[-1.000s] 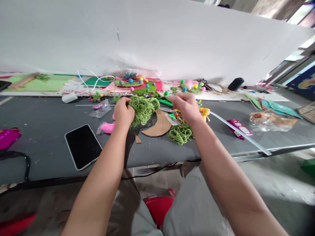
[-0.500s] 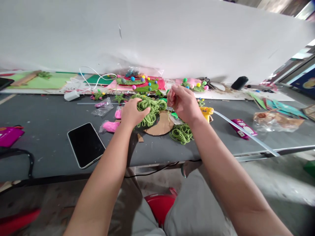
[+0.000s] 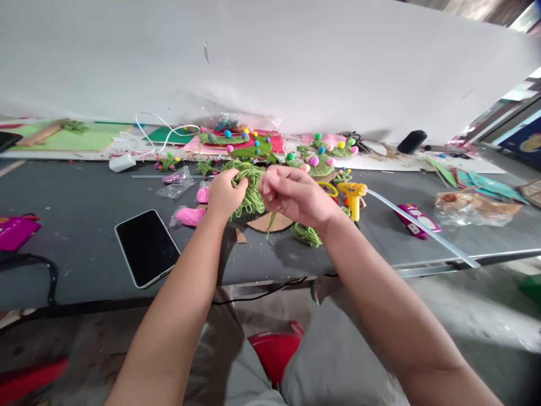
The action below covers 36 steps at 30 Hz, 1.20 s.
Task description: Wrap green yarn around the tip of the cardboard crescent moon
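My left hand (image 3: pixel 225 194) is closed round a loose bundle of green yarn (image 3: pixel 252 190), with the thumb lying over its top. Close beside it my right hand (image 3: pixel 296 196) has its fingers curled in a pinch. A short green strand hangs beneath that hand, and its fingertips are partly hidden. Below the hands lies a rounded piece of cardboard (image 3: pixel 282 223), mostly covered from view. Another coil of green yarn (image 3: pixel 305 235) rests on the table under my right wrist.
A yellow glue gun (image 3: pixel 354 194) with a long clear glue stick stands right of my hands. A phone (image 3: pixel 147 248) and pink packets (image 3: pixel 190 216) lie to the left. Green pieces with colourful pompoms (image 3: pixel 253 148) line the back, before a white panel (image 3: pixel 270 67).
My right hand has moved left and slightly down, toward the yarn bundle. The glue gun and a pompom-covered green piece behind it show more fully. My left hand keeps its hold.
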{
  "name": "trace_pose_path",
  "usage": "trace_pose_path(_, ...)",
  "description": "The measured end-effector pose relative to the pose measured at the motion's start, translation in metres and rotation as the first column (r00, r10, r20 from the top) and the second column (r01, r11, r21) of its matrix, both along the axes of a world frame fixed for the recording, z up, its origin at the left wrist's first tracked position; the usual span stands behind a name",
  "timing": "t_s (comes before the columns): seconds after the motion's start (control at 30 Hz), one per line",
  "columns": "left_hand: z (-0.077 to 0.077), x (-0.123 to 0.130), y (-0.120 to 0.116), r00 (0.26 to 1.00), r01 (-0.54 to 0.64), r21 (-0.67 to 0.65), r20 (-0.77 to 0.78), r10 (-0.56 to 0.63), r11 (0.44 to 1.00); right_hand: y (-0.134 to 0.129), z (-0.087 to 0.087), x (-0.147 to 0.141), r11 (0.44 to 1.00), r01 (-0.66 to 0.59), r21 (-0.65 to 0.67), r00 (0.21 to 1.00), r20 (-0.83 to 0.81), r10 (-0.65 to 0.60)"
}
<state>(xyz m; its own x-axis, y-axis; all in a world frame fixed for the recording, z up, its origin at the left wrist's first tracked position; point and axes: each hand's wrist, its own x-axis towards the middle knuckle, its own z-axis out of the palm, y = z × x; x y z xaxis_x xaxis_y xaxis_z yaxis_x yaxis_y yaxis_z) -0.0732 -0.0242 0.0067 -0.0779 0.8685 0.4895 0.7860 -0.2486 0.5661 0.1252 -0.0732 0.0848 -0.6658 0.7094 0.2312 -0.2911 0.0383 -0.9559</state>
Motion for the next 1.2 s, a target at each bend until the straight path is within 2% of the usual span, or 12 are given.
trace_pose_path(0.07,0.001,0.000,0.000,1.000,0.008,0.014,0.027,-0.009,1.000,-0.002,-0.005,0.000,0.988,-0.134,0.075,0.973,0.202,0.116)
trace_pose_path(0.13,0.002,0.000,0.001,0.999,0.003,0.020,0.052,-0.004,1.000,-0.004,-0.011,0.001,0.928,-0.348,0.131,0.825,0.514,0.236)
trace_pose_path(0.23,0.001,-0.001,0.002,0.997,-0.013,0.022,0.081,0.012,1.000,-0.004,-0.022,0.003,0.903,-0.375,0.208,0.645,0.759,0.093)
trace_pose_path(0.37,0.000,-0.001,0.002,0.995,-0.030,0.095,0.093,0.021,0.995,0.009,-0.041,0.002,0.932,0.199,0.303,0.717,0.603,-0.349)
trace_pose_path(0.53,-0.002,-0.001,0.003,0.992,0.065,0.193,0.090,-0.084,0.979,0.044,-0.064,0.001,0.688,0.601,0.407,0.551,0.411,-0.726)
trace_pose_path(0.63,-0.002,-0.003,0.004,0.979,0.142,0.221,0.113,-0.170,0.965,0.062,-0.072,0.008,0.517,0.582,0.628,0.437,0.295,-0.850)
trace_pose_path(0.7,0.000,-0.003,0.002,0.961,0.214,0.219,0.127,-0.245,0.952,0.070,-0.075,0.013,0.475,0.440,0.762,0.447,0.273,-0.852)
trace_pose_path(0.77,0.005,0.000,-0.003,0.942,0.287,0.199,0.118,-0.314,0.937,0.075,-0.075,0.014,0.486,0.350,0.801,0.474,0.296,-0.829)
trace_pose_path(0.87,0.013,0.010,-0.015,0.939,0.338,0.113,0.018,-0.343,0.934,0.077,-0.066,0.012,0.556,0.430,0.711,0.545,0.287,-0.788)
trace_pose_path(0.97,0.016,0.024,-0.023,0.963,0.221,0.015,-0.163,-0.216,0.975,0.073,-0.047,0.007,0.586,0.542,0.602,0.617,0.188,-0.764)
trace_pose_path(1.07,0.013,0.029,-0.021,0.965,0.100,0.030,-0.247,-0.090,0.995,0.064,-0.024,0.006,0.553,0.617,0.560,0.626,0.077,-0.776)
trace_pose_path(1.2,0.009,0.014,-0.010,0.993,-0.025,0.126,-0.112,0.039,0.992,0.055,-0.003,0.021,0.478,0.718,0.507,0.544,0.021,-0.839)
